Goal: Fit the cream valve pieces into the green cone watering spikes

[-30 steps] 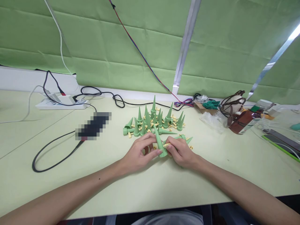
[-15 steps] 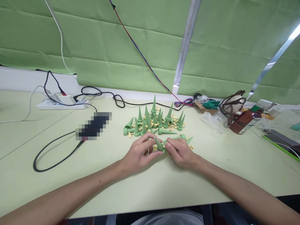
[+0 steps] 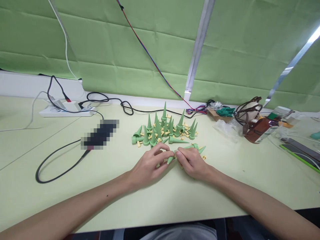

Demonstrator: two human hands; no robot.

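Observation:
Both my hands meet at the middle of the pale green table. My left hand (image 3: 150, 163) is closed in a pinch on a green plastic cone (image 3: 171, 159) lying low between the fingers. My right hand (image 3: 191, 161) is closed against the cone's wide end, and what its fingers hold is hidden. Just behind the hands sits a pile of green cones (image 3: 163, 131), many upright, mixed with small yellow plugs (image 3: 186, 131). Two more cones (image 3: 197, 147) lie on their sides by my right hand.
A white power strip (image 3: 66, 109) with black cables (image 3: 60, 161) lies at the left. A blurred dark object (image 3: 100, 134) sits left of the pile. At the right are clear plastic bags (image 3: 226, 126), a brown strapped bag (image 3: 252, 123) and a phone (image 3: 300, 151). Green sheeting hangs behind.
The cone in my left hand has tipped from pointing up to lying low between the fingers. Both hands have drawn closer together around it.

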